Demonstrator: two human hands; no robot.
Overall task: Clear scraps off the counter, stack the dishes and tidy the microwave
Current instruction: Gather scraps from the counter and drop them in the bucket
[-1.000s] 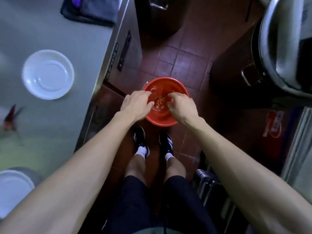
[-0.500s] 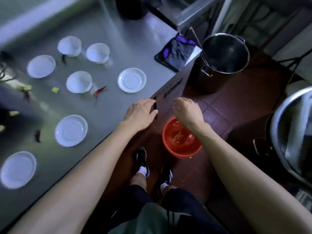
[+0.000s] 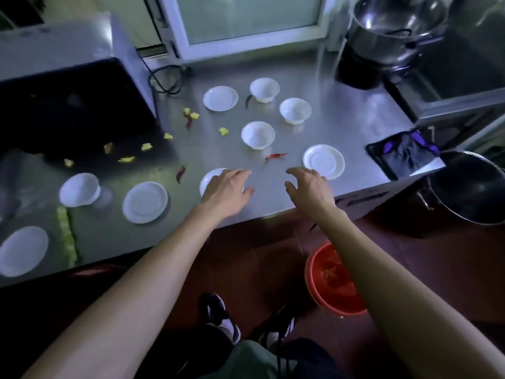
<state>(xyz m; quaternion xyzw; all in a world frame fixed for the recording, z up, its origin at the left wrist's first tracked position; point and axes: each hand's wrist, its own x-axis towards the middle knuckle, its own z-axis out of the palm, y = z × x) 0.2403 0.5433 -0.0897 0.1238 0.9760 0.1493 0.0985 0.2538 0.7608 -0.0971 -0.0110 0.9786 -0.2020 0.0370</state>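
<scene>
The red chili (image 3: pixel 275 156) lies on the steel counter (image 3: pixel 341 124), just beyond the gap between both hands, its long axis running left-low to right-high with the thin tip toward the saucer (image 3: pixel 323 161). It sits slightly nearer the right hand (image 3: pixel 308 187), ahead of those fingers and a little to their left. It looks thin, wrinkled, bright red and light. The right hand hovers with fingers loosely spread and curved, holding nothing; the left hand (image 3: pixel 226 187) is likewise empty and relaxed, over a small dish (image 3: pixel 211 176). A white bowl (image 3: pixel 257 134) stands just behind the chili. More red and yellow scraps (image 3: pixel 191 114) lie further left near the microwave (image 3: pixel 73 102). A red basin (image 3: pixel 332 280) sits on the floor under the right forearm.
</scene>
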